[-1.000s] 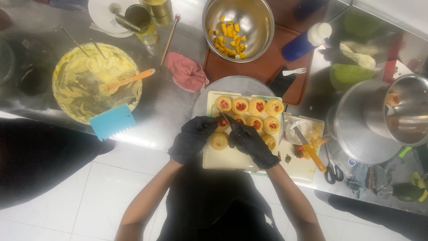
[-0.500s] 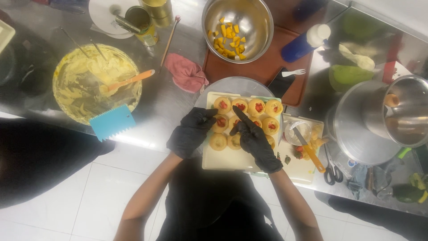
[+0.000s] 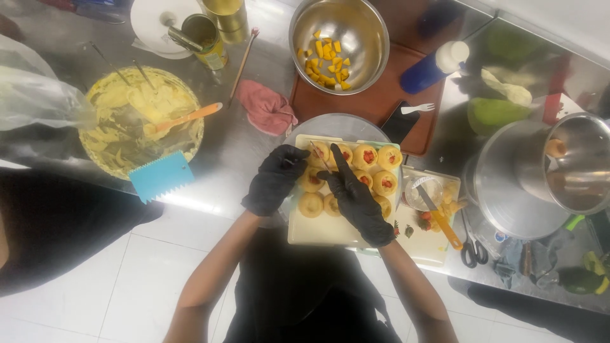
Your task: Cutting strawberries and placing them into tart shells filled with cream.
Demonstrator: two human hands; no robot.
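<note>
A cream rectangular tray (image 3: 318,232) on the steel counter carries several round yellow pastries (image 3: 375,166), most topped with red fruit pieces. My left hand (image 3: 276,179), in a black glove, lies on the tray's left edge. Its curled fingers hold the top-left pastry (image 3: 319,153), where a thin pick-like thing shows. My right hand (image 3: 357,198), also gloved, lies across the middle of the tray with its index finger stretched toward the top row. I cannot tell what its other fingers hold.
Steel bowl of yellow fruit cubes (image 3: 337,38) on a brown board (image 3: 381,105). Glass bowl of cream with an orange spatula (image 3: 143,121), blue scraper (image 3: 162,176), pink cloth (image 3: 267,111). Right: big steel pot (image 3: 540,178), orange-handled knife (image 3: 438,219), scissors (image 3: 471,246). Another person's clear bag (image 3: 32,95) at left.
Both hands have slid up the tray from the lower pastries to the top row. A clear bag has come in at the left edge.
</note>
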